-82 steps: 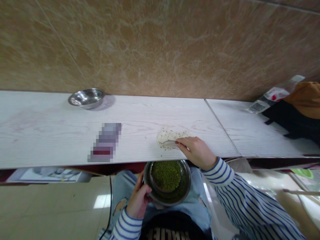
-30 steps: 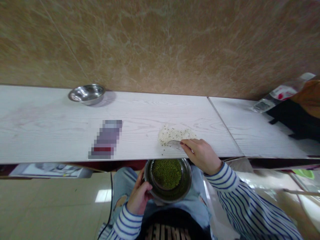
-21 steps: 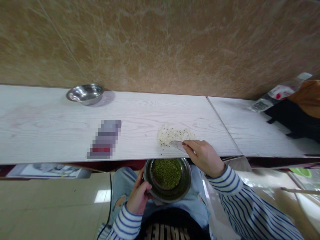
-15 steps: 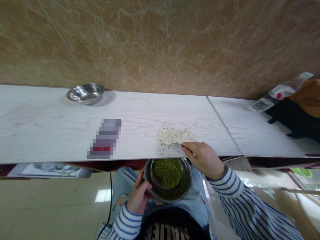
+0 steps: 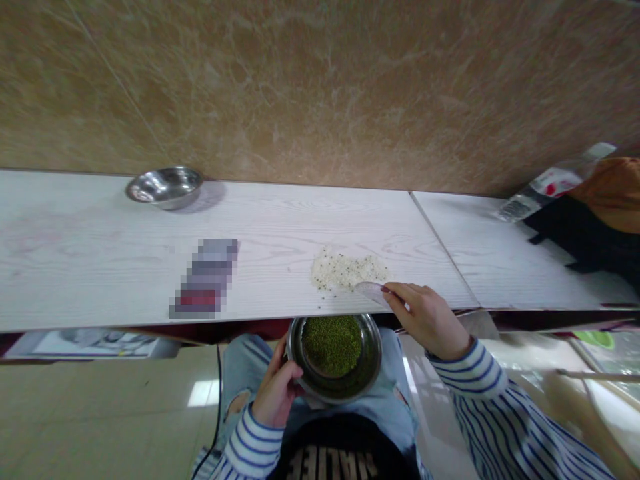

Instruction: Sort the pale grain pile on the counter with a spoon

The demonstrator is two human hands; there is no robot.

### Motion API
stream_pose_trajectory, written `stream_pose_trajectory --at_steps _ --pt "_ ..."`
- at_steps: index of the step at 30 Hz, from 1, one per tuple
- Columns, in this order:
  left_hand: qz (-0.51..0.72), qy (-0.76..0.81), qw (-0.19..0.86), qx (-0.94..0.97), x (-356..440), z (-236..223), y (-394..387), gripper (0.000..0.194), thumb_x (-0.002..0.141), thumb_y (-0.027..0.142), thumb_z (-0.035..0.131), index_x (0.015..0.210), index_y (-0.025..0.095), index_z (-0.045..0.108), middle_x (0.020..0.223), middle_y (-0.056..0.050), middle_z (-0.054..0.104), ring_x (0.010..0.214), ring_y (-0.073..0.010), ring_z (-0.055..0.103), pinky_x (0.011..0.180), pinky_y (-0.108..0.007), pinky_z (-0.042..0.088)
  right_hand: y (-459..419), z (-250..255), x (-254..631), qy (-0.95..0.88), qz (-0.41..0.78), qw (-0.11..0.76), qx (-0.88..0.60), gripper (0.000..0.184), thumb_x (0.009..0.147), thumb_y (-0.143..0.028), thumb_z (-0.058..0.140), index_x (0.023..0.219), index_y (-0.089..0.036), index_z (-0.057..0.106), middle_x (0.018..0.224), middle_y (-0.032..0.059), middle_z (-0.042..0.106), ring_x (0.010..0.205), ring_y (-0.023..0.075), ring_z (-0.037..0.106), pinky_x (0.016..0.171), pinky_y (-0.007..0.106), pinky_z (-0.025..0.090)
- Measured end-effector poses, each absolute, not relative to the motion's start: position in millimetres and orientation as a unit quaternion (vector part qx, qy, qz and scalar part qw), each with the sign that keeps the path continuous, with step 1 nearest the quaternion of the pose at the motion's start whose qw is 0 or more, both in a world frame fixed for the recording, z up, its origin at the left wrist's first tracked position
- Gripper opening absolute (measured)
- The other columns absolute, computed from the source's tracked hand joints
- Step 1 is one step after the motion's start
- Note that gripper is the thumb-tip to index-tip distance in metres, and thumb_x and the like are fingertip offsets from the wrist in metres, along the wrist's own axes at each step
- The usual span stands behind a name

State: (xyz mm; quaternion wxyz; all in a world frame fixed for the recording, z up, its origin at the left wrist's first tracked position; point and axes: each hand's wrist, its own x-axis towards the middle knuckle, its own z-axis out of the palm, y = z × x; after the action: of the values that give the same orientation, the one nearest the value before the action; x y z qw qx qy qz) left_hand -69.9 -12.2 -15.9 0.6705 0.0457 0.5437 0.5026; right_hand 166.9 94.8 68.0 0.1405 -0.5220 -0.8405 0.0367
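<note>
My left hand (image 5: 279, 387) grips the left rim of a metal bowl (image 5: 371, 380) held over my lap, just below the counter's front edge. Green mung beans (image 5: 333, 343) lie inside that bowl. With its fingers pinched, my right hand (image 5: 427, 317) holds a clear plastic spoon (image 5: 371, 291) by its handle, low over the counter. The spoon's tip is at the lower right of a spread of white rice grains (image 5: 347, 270), which has dark green beans scattered through it. A few beans lie apart, nearer the edge.
An empty-looking metal bowl (image 5: 165, 188) stands at the back left by the wall. A blurred-out flat object (image 5: 205, 277) lies left of the rice. At the right are a plastic bottle (image 5: 555, 181) and a black and brown bundle (image 5: 595, 220). A seam crosses the white counter (image 5: 280, 220).
My right hand has moved a little to the right with the spoon, away from the rice's middle. The left hand and its bowl stay nearly still. The view has shifted slightly.
</note>
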Motion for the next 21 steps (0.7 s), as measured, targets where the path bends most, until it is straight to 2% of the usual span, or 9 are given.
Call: stream_pose_trajectory --at_steps 7,21 --pt "0.493 0.551 0.671 0.053 -68 -15 -12 0.079 0.053 0.011 0.052 0.130 0.026 0.043 0.088 -0.001 0.060 0.065 -0.0158 0.050 0.048 -0.026 0.041 89 71 164 -0.847 0.042 0.133 -0.513 0.025 0.091 -0.029 0.040 0.099 -0.018 0.061 0.091 0.0065 0.068 0.083 0.0167 0.062 0.075 0.031 0.045" --pt "0.481 0.550 0.680 0.056 -66 -16 -11 0.082 0.054 0.011 0.051 0.133 0.030 0.038 0.096 -0.002 0.058 0.065 -0.0163 0.050 0.047 -0.027 0.041 82 72 155 -0.849 0.066 0.126 -0.509 0.025 0.092 -0.029 0.038 0.099 -0.018 0.060 0.087 0.0057 0.068 0.080 0.0154 0.062 0.074 0.030 0.043"
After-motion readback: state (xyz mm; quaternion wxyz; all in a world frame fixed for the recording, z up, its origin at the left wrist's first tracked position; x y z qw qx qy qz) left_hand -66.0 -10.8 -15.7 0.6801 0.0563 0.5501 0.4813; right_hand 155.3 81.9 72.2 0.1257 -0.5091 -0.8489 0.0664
